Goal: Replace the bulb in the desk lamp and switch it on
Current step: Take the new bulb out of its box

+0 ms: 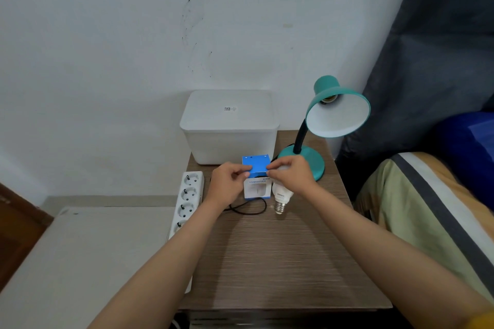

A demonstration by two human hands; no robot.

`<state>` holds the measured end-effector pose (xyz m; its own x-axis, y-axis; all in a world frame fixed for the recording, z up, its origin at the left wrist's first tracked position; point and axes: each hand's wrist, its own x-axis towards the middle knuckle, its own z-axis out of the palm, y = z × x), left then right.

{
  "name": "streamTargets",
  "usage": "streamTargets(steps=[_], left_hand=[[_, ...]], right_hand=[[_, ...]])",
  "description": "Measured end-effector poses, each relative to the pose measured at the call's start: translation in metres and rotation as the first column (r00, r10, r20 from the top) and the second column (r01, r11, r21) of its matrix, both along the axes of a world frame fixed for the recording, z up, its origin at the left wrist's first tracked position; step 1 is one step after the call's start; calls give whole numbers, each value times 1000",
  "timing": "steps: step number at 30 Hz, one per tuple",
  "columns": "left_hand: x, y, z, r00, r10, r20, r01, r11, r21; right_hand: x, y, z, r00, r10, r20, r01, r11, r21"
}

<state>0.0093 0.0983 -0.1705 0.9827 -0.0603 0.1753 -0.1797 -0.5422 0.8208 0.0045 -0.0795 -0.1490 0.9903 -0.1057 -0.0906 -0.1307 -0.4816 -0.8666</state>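
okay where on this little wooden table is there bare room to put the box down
The near half of the table is bare, from the black cord and bulb to the front edge. The back is crowded: white bin, teal lamp, blue box, both hands. The power strip lines the left edge.

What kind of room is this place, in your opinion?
Probably a bedroom: a small wooden bedside table stands against the wall, a bed with striped bedding lies beside it, and a teal desk lamp stands on it.
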Motion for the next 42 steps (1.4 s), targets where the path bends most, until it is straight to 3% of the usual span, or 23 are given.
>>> streamTargets(steps=[10,26,31,35,42], left_hand=[[-3,-1,-3,999,-3,49,-1,996,91],[-3,-6,-2,998,54,-17,-52,996,71],[-3,-7,-8,994,-73,77,61,986,156],[-2,-6,-12,991,-100,90,86,985,152],[-4,-5,-16,992,-87,89,76,990,119]], right_hand=[[-5,7,4,1000,10,29,-3,975,-221],[5,11,10,951,-166,-259,188,980,62],[5,11,7,931,-171,-321,213,972,99],[-1,8,4,958,-136,-254,176,974,142],[-13,1,3,995,-67,-77,74,994,80]])
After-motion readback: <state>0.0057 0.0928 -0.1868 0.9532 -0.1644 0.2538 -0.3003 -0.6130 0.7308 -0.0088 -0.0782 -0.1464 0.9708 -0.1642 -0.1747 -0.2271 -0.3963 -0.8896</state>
